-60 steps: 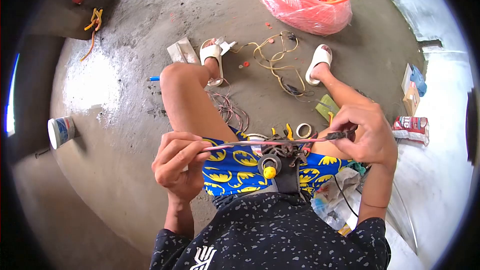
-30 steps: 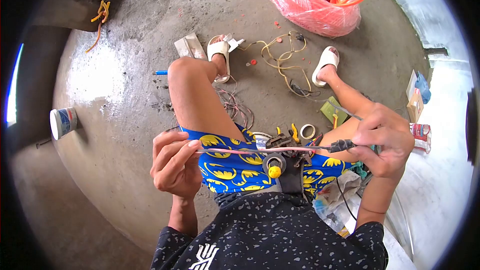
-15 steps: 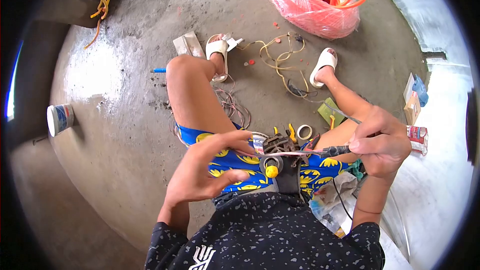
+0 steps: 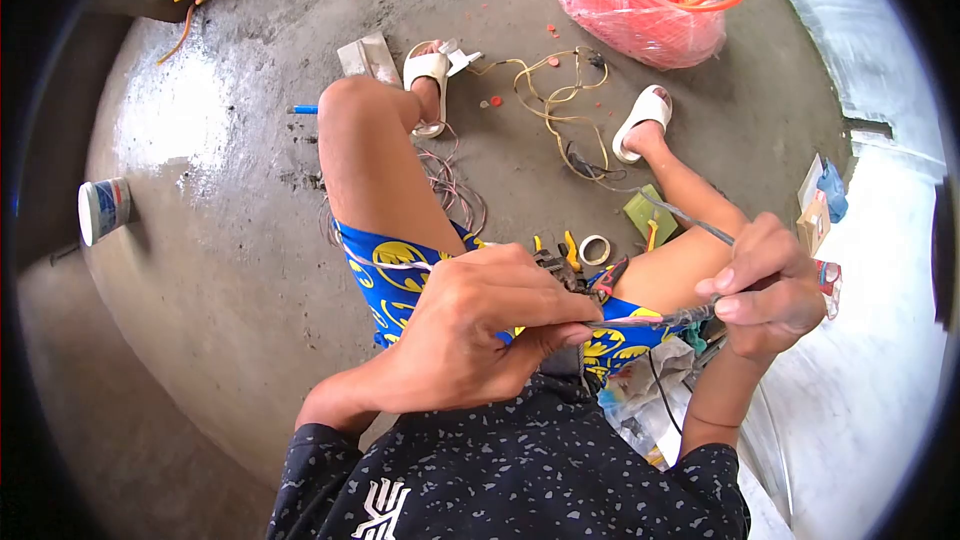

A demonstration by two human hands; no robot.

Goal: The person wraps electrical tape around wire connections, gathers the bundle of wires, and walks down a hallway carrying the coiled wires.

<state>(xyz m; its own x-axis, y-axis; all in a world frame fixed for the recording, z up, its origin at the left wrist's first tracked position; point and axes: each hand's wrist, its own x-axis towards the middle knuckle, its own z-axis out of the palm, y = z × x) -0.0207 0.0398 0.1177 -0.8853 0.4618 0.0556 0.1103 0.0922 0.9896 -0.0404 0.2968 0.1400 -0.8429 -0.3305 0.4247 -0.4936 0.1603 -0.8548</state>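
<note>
My left hand point(image 4: 490, 325) pinches a thin pinkish electrical wire point(image 4: 638, 322) between thumb and fingers, above my lap. My right hand point(image 4: 770, 285) grips the other end, where black tape point(image 4: 692, 315) wraps the wire; thumb and index finger press on it. From the right hand a grey cable point(image 4: 690, 218) runs up toward the floor. To the left of my left hand a pale pink strand point(image 4: 390, 260) trails over the blue shorts. Below the wire, a tool pouch at my waist shows yellow-handled pliers point(image 4: 571, 250) and a red-handled tool point(image 4: 608, 280), partly hidden by the hand.
A roll of tape point(image 4: 595, 250) and a green block point(image 4: 648, 216) lie near my thigh. Loose wire coils point(image 4: 455, 190) and a yellowish cord point(image 4: 545, 110) lie on the concrete floor point(image 4: 250, 270). Beyond are wrapped orange tubing point(image 4: 640, 20) and a white bucket point(image 4: 103, 210).
My left hand has moved right along the wire and closed from a spread position into a pinch on it. My right hand still holds the taped part.
</note>
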